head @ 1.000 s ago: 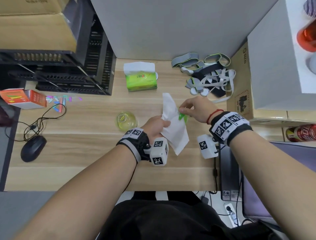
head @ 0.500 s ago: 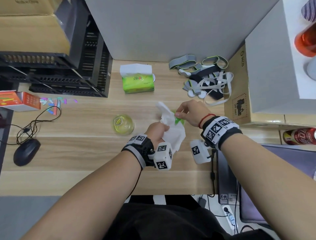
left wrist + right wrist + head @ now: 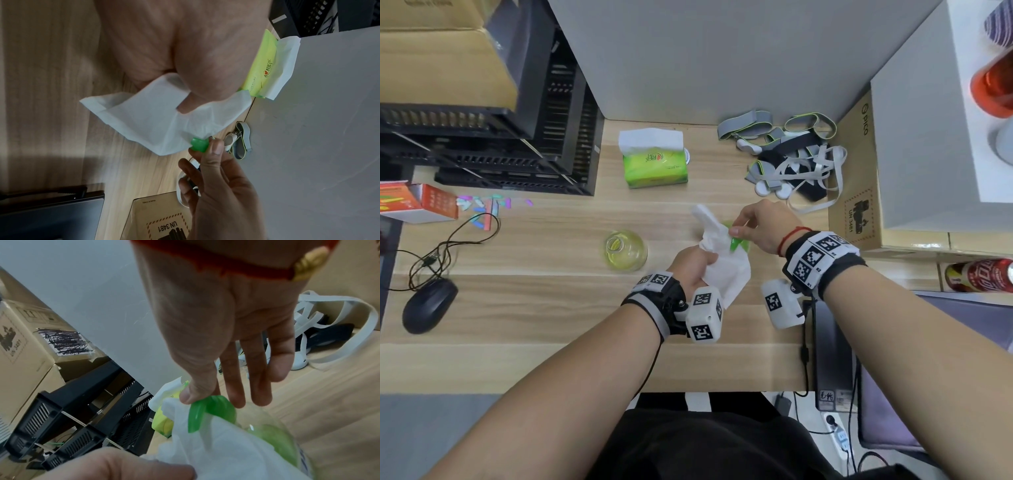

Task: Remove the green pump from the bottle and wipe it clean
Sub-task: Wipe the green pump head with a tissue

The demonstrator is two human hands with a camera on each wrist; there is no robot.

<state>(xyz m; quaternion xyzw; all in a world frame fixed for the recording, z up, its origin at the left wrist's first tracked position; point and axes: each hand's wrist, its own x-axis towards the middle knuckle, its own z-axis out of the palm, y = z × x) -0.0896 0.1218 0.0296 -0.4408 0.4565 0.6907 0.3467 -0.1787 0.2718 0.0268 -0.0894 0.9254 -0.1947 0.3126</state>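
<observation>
Right hand [image 3: 763, 224] pinches the green pump [image 3: 738, 244]; left hand [image 3: 693, 265] grips a tissue [image 3: 726, 270] around it; open bottle [image 3: 625, 250] at nine o'clock, tissue pack [image 3: 654, 166] at twelve

Green pump [image 3: 736, 244] half-wrapped in white tissue [image 3: 726, 270]; uncapped bottle [image 3: 625, 250] stands apart.

The green pump [image 3: 207, 410], pinched at the tips of the right hand [image 3: 763, 226], is looking like glossy, smooth, slightly see-through plastic. The white tissue [image 3: 152, 120] in the left hand [image 3: 693, 265] is showing as soft, matt, creased paper. The table [image 3: 551, 308] under both hands is showing a matt, pale wood grain.
</observation>
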